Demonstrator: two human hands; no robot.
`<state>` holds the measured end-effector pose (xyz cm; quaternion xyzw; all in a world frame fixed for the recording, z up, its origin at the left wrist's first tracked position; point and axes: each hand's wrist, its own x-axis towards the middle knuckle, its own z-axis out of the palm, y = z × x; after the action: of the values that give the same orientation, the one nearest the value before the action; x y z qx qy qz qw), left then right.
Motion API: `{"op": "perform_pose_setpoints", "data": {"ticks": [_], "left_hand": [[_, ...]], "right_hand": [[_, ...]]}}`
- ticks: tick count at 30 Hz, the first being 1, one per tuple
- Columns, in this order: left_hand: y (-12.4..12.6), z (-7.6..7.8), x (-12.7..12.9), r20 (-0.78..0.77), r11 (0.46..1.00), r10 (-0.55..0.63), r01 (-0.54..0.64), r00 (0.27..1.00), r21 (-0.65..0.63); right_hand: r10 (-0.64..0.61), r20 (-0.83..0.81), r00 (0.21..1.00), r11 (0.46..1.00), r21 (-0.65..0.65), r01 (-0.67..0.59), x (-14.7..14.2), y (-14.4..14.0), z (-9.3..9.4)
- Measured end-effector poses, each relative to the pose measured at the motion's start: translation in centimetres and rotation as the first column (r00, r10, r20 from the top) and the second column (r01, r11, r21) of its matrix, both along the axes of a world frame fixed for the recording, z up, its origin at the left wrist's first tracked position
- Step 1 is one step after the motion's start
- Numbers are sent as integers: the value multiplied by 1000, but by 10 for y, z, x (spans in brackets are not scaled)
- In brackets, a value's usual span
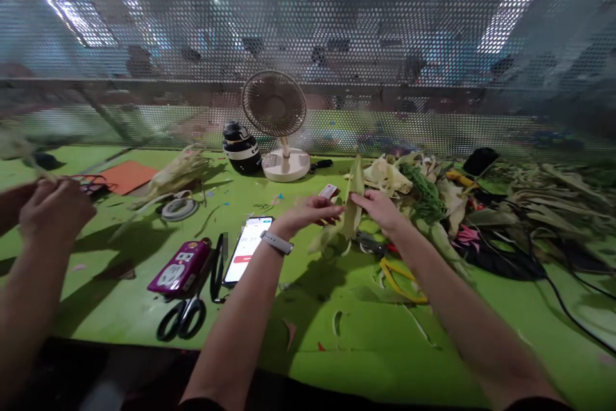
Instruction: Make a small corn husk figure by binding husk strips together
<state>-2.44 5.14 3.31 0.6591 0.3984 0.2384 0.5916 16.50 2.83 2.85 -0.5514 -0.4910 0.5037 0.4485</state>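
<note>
My right hand [381, 211] pinches a pale green corn husk [355, 196] that stands upright over the table. On the husk's other side is my left hand [315, 213], wearing a grey wristband [276, 242]. Its fingers reach toward the husk with their tips at its edge, and no grip shows. More loose leaves [330, 241] hang or lie just under the hands. Close by on the right are yellow-handled pliers [402, 283], partly behind my forearm. Piled husks [385, 177] and green string [423, 190] lie beyond my right hand.
A fan [286, 164], black bottle [243, 151] and perforated metal screen [360, 33] stand at the back. Nearer are a phone [248, 247], purple power strip [180, 268] and scissors [181, 319]. At left, another person's hand [55, 212] works over the table. Black cables [563, 302] run at right.
</note>
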Motion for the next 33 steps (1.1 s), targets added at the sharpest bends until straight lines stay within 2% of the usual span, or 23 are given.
{"op": "perform_pose_setpoints", "data": {"ticks": [2, 4, 7, 10, 14, 22, 28, 33], "left_hand": [[-2, -6, 11, 32, 1000, -15, 14, 999, 22], [-2, -14, 18, 80, 1000, -9, 7, 997, 20], [1, -21, 19, 143, 998, 68, -67, 987, -12], [3, -20, 14, 167, 992, 118, -109, 979, -63], [3, -18, 10, 159, 989, 118, -101, 980, -111], [4, -22, 12, 132, 997, 81, -78, 988, -26], [3, -20, 13, 197, 995, 89, -78, 976, -62], [2, -18, 14, 165, 995, 93, -86, 982, -49]], "right_hand": [[-17, 55, 998, 998, 62, 14, -1, 3, -6], [19, 91, 996, 993, 112, -29, 0, 4, -9], [96, 135, 986, 986, 121, -112, 4, 3, -8], [165, 100, 981, 984, 51, -171, 7, 2, -3], [165, 88, 982, 983, 61, -170, 8, 0, 2], [207, 124, 970, 978, 2, -209, 11, 1, 1], [240, 67, 969, 970, -48, -237, 9, 2, -1], [209, 60, 976, 978, -26, -208, 9, 4, -4]]}}
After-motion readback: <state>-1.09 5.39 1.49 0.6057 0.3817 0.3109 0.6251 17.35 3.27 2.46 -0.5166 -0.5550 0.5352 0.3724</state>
